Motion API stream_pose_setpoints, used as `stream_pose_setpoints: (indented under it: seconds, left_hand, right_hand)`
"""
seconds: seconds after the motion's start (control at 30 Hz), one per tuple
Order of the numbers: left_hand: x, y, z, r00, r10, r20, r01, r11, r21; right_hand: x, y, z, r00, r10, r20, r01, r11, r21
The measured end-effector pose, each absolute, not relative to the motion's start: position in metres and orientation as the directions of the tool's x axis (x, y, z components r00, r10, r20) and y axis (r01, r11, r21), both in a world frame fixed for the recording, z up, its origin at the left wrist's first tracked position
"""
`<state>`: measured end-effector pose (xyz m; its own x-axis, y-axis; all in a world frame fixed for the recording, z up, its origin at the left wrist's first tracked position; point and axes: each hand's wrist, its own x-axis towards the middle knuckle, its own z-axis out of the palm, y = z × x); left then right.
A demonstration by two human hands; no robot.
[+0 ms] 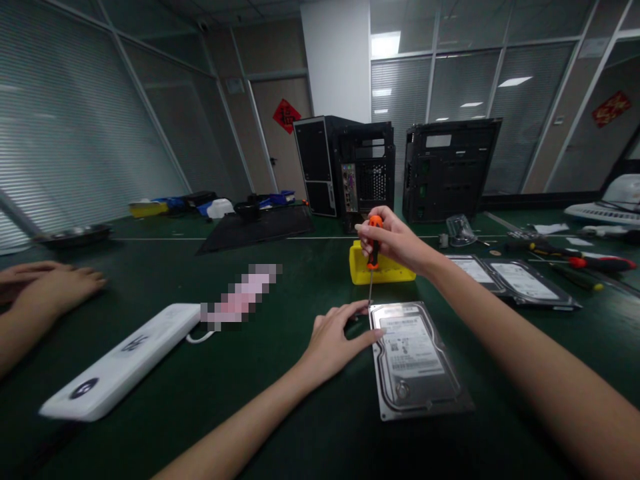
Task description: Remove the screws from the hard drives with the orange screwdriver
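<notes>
A silver hard drive (413,363) with a white label lies flat on the green table in front of me. My left hand (340,337) holds its left side, with the thumb on the label's edge and the fingertips at the far left corner. An orange and black screwdriver (375,230) stands nearly upright in my right hand (387,237), whose fingers are wrapped round the handle. The tip meets the drive's far left corner; any screw there is too small to make out. Just behind sits a yellow tray (403,273), partly covered by my right hand.
Two more hard drives (525,280) and several tools, among them red-handled pliers (603,264), lie at the right. Two black computer cases (450,170) stand behind. A white power bank (123,360) lies at the left, near another person's hands (60,287).
</notes>
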<state>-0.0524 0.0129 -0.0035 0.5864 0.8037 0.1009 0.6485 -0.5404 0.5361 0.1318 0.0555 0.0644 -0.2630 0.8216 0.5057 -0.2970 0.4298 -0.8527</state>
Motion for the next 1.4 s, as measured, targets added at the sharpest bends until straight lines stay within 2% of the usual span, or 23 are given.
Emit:
stream_pose_setpoints:
  seconds: [1.4]
  left_hand:
    - [-0.0530,0.0131,-0.0048,0.585,0.804,0.108,0.639,-0.539,0.548]
  right_hand:
    - [0.1326,0.0538,0.0650,-0.326,0.785,0.527,-0.314,0.436,-0.844]
